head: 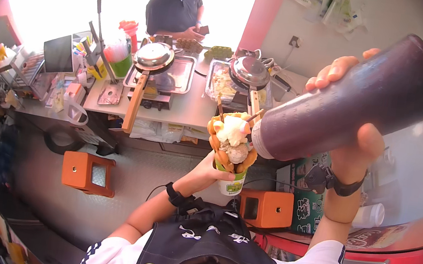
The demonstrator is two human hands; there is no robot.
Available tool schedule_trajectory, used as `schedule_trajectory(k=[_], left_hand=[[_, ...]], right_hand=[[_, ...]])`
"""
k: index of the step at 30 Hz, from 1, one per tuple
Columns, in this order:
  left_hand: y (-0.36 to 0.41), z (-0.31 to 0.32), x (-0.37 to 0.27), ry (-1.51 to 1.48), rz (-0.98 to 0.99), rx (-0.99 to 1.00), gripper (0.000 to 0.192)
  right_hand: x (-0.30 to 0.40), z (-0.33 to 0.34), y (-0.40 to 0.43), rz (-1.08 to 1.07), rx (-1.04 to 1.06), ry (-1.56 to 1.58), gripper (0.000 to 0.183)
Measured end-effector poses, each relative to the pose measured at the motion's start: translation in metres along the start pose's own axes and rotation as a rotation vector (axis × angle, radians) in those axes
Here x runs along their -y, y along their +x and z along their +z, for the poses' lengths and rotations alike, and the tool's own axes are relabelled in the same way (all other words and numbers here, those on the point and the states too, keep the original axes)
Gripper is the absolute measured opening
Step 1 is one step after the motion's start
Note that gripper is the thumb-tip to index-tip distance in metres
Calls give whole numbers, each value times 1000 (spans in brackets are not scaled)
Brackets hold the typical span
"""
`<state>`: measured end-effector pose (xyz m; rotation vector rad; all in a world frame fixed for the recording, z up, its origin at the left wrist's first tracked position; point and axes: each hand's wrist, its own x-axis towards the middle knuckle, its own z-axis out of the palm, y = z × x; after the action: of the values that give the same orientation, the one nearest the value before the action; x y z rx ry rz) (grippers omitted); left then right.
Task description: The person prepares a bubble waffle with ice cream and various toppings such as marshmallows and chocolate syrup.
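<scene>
My left hand (210,172) is wrapped around a green and white paper cup (231,185). A bubble waffle (224,158) stands in the cup, folded around scoops of ice cream (237,152) with a pale cream-like topping (232,129). Two thin brown sticks poke up from it. In my right hand (355,148) is a large dark squeeze bottle (346,98), tilted down to the left. Its light-coloured cap (262,139) is right beside the waffle's right edge; the nozzle tip and any flow from it are hidden.
Two round waffle irons (155,56) (250,72) with wooden handles sit over trays on the counter (109,106). Beyond the counter, a person (175,7) stands at the window. Orange stools (84,172) (267,208) are on the floor. A red-edged freezer (400,262) stands at my right.
</scene>
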<state>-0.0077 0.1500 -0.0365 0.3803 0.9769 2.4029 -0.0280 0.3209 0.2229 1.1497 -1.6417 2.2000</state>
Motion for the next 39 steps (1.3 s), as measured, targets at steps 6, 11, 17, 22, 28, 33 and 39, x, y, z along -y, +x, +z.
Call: schedule_trajectory(k=[6, 11, 17, 22, 28, 33, 39], left_hand=[[-12, -2, -6, 12, 75, -58, 80], [-21, -2, -15, -9, 100, -53, 78], [-28, 2, -15, 37, 130, -45, 77], [-29, 4, -15, 25, 132, -44, 76], [-25, 2, -10, 20, 130, -32, 76], [-27, 3, -14, 23, 105, -46, 77], [-24, 3, -7, -10, 72, 11, 81]], right_hand=[[-8, 23, 7, 141, 56, -215, 81], [-1, 37, 9, 228, 79, -275, 85], [4, 45, 7, 295, 106, -304, 84], [4, 46, 8, 340, 106, -284, 84], [0, 39, 9, 290, 137, -410, 84], [-3, 40, 16, 272, 149, -411, 85], [-2, 33, 15, 204, 65, -386, 83]])
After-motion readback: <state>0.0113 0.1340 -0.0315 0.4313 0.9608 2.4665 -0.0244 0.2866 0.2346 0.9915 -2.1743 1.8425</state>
